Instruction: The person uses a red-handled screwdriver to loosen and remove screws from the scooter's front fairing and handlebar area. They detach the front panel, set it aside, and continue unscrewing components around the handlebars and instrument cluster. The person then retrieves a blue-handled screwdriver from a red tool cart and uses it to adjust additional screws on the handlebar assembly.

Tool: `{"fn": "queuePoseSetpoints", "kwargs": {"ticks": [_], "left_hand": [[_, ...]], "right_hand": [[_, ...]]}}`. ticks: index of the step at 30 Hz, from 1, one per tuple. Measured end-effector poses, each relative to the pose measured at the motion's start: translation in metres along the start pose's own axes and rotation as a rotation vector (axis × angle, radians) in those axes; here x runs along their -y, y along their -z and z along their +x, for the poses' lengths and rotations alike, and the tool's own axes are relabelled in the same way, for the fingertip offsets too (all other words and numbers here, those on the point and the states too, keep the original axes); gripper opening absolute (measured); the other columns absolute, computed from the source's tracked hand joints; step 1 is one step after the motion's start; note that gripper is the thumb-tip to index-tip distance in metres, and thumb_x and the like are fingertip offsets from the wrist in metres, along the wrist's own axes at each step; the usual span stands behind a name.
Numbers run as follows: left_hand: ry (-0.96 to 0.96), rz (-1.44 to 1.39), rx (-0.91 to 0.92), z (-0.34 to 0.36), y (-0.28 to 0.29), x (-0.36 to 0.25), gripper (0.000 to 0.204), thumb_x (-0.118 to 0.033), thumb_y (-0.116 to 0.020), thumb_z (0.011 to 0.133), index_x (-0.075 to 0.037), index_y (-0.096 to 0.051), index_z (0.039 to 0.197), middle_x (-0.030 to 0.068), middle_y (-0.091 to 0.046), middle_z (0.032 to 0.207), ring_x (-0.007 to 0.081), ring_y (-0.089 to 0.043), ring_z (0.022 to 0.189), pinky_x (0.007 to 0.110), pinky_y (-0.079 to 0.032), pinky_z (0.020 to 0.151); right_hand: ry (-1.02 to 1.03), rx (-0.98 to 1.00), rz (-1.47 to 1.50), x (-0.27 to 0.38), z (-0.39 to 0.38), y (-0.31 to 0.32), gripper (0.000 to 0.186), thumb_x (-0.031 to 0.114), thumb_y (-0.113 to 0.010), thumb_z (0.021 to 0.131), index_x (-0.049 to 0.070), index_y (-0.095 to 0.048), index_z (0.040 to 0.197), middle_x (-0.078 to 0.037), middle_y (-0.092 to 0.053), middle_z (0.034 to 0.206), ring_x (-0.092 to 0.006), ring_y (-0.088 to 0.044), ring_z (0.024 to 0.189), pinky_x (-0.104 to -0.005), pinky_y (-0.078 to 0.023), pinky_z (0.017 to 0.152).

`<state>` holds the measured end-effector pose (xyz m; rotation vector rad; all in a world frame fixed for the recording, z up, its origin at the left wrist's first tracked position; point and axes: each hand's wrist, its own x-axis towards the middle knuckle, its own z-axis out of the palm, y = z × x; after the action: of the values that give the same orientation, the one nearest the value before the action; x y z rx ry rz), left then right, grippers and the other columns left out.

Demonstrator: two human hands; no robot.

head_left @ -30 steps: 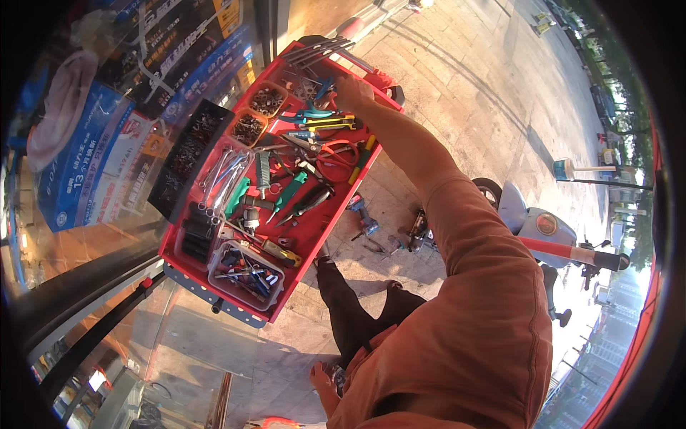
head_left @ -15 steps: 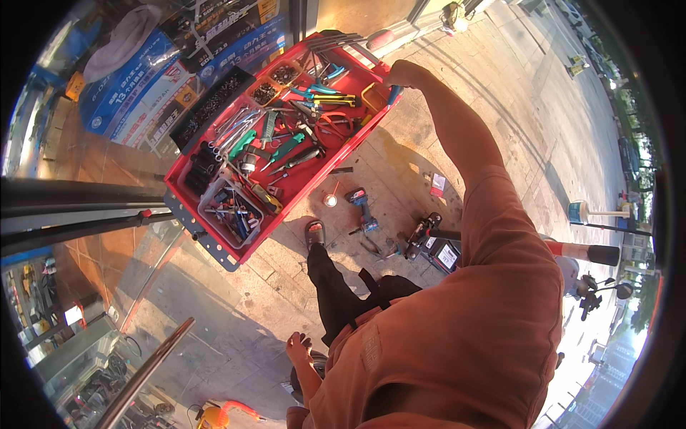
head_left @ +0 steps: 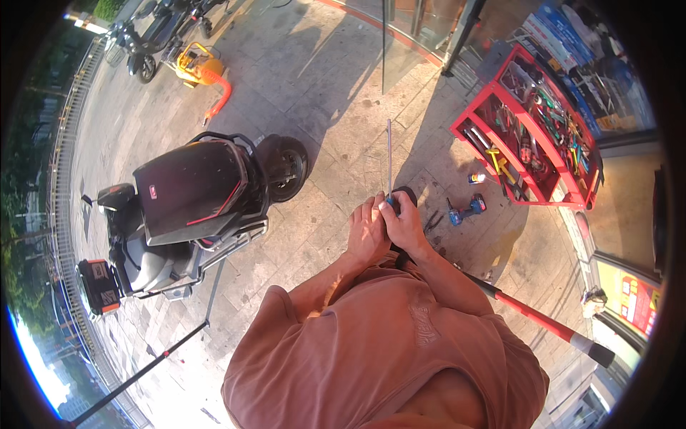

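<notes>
Together in front of my body, my left hand (head_left: 367,229) and my right hand (head_left: 406,225) close around the blue handle of a long screwdriver (head_left: 389,159). Its thin metal shaft points away from me. Much of the handle is hidden by my fingers, and my right thumb lies along it. Below and beyond my hands, a dark shoe (head_left: 406,193) shows on the paving. A blue cordless drill (head_left: 466,209) lies on the ground to the right, with a small can (head_left: 476,178) standing near it.
A red tool cart (head_left: 509,94) full of hand tools stands at the far right. To the left is a black scooter (head_left: 189,189), its wheel toward me. Farther off sits a yellow machine (head_left: 196,66) with an orange hose. A red-and-black bar (head_left: 529,314) slants at my right.
My view has swung left, so the tool cart now appears on the right and the scooter on the left. My right hand has left the cart's edge and joined my left hand at the screwdriver.
</notes>
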<state>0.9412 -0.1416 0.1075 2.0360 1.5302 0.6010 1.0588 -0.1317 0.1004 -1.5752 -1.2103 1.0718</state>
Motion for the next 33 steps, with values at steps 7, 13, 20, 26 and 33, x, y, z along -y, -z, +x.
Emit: {"fn": "queuePoseSetpoints", "kwargs": {"ticks": [7, 13, 20, 26, 33], "left_hand": [[0.034, -0.226, -0.35, -0.178, 0.125, 0.106, 0.025, -0.011, -0.07, 0.077, 0.001, -0.056, 0.095, 0.0168, -0.059, 0.085, 0.0367, -0.057, 0.079, 0.049, -0.046, 0.07], [0.228, -0.683, -0.482, -0.396, 0.27, 0.184, 0.012, -0.008, -0.059, 0.083, 0.002, -0.055, 0.087, 0.0114, -0.056, 0.074, 0.0265, -0.054, 0.065, 0.039, -0.043, 0.058], [0.316, -1.189, -0.795, -0.518, 0.394, 0.272, 0.025, -0.025, -0.057, 0.092, -0.004, -0.049, 0.082, 0.007, -0.049, 0.063, 0.0185, -0.044, 0.063, 0.035, -0.036, 0.06], [0.312, -1.324, -0.82, -0.494, 0.469, 0.374, 0.043, -0.042, -0.06, 0.094, -0.002, -0.05, 0.106, 0.0112, -0.054, 0.072, 0.0205, -0.049, 0.065, 0.033, -0.038, 0.06], [0.443, -1.098, -1.039, -0.408, 0.534, 0.457, 0.055, -0.05, -0.051, 0.1, 0.001, -0.052, 0.119, 0.0079, -0.054, 0.073, 0.0165, -0.048, 0.062, 0.03, -0.037, 0.056]], "right_hand": [[0.445, 0.899, 0.043, 0.102, -0.101, -0.127, 0.032, 0.024, -0.063, 0.096, -0.001, -0.059, 0.116, -0.014, -0.058, 0.096, -0.0267, -0.061, 0.084, -0.0353, -0.049, 0.073], [-0.145, 1.548, 0.406, 0.172, -0.17, -0.354, 0.041, 0.03, -0.049, 0.105, 0.003, -0.048, 0.135, -0.008, -0.059, 0.115, -0.0089, -0.052, 0.073, -0.0254, -0.046, 0.069], [-0.798, 1.492, 0.593, 0.228, -0.282, -0.58, 0.033, 0.027, -0.059, 0.102, 0.01, -0.043, 0.125, -0.008, -0.062, 0.099, -0.0095, -0.056, 0.069, -0.0257, -0.044, 0.059], [-0.543, 1.261, 0.889, 0.254, -0.269, -0.675, 0.022, 0.027, -0.054, 0.104, 0.006, -0.061, 0.109, -0.003, -0.063, 0.086, -0.0085, -0.059, 0.065, -0.023, -0.047, 0.057], [-0.39, 0.941, 1.015, 0.283, -0.238, -0.727, 0.029, 0.023, -0.053, 0.104, 0.002, -0.058, 0.122, -0.009, -0.062, 0.1, -0.0118, -0.063, 0.079, -0.0272, -0.055, 0.069]]}}
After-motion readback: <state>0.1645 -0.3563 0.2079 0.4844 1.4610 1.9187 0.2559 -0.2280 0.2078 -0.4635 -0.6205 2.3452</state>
